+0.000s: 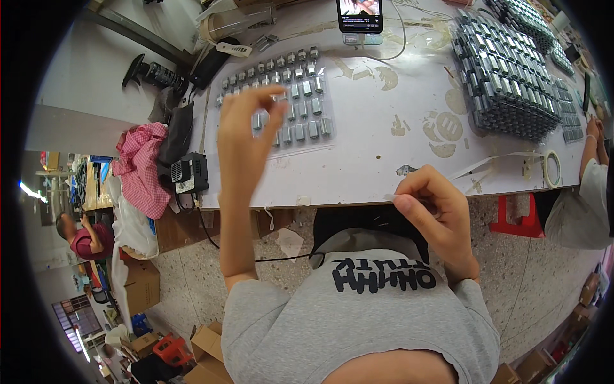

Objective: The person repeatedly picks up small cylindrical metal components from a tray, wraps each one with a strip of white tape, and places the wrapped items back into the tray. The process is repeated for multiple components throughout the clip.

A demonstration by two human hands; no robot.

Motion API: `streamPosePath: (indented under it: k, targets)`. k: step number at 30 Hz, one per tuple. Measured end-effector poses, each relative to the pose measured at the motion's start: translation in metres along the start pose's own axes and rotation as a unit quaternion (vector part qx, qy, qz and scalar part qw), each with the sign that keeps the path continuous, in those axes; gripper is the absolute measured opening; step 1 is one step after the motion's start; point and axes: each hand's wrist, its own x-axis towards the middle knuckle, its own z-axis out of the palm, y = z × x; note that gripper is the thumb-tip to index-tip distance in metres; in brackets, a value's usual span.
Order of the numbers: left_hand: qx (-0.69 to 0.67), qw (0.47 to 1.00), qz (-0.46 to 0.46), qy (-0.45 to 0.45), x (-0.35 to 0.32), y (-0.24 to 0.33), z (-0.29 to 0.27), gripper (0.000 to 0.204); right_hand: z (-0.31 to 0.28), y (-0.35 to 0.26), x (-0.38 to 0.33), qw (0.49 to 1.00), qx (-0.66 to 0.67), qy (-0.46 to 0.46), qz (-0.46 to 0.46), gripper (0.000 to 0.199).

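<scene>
Over the clear plastic tray point(304, 150) at the left of the table is my left hand point(246, 131), slightly blurred. Its thumb and forefinger are bent and a little apart, and I see nothing between them. Rows of short silvery metal cylinders point(313, 129) stand in the tray; my hand hides some of them. Close to the table's front edge, my right hand point(441, 214) is closed in a pinch. A small whitish strip point(390, 198) sticks out from between its thumb and forefinger.
Stacked trays of similar metal cylinders point(511, 83) rise at the right. A roll of tape point(551, 169) lies near the right front edge. At the back stands a phone point(360, 25) with a cable. A small black device point(189, 174) sits at the left edge. Another person's arm point(591, 137) shows at far right.
</scene>
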Motion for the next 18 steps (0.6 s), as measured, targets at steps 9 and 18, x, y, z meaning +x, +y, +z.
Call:
streamPosePath:
  k: [9, 18]
  targets:
    - [0.259, 0.962, -0.024, -0.083, 0.005, -0.091, 0.061, 0.021, -0.003, 0.005, 0.004, 1.0, 0.015, -0.001, -0.002, 0.009]
    - [0.177, 0.977, -0.033, -0.118, 0.011, -0.09, 0.06, 0.025, -0.01, 0.005, 0.006, 0.999, 0.028, 0.018, 0.007, 0.009]
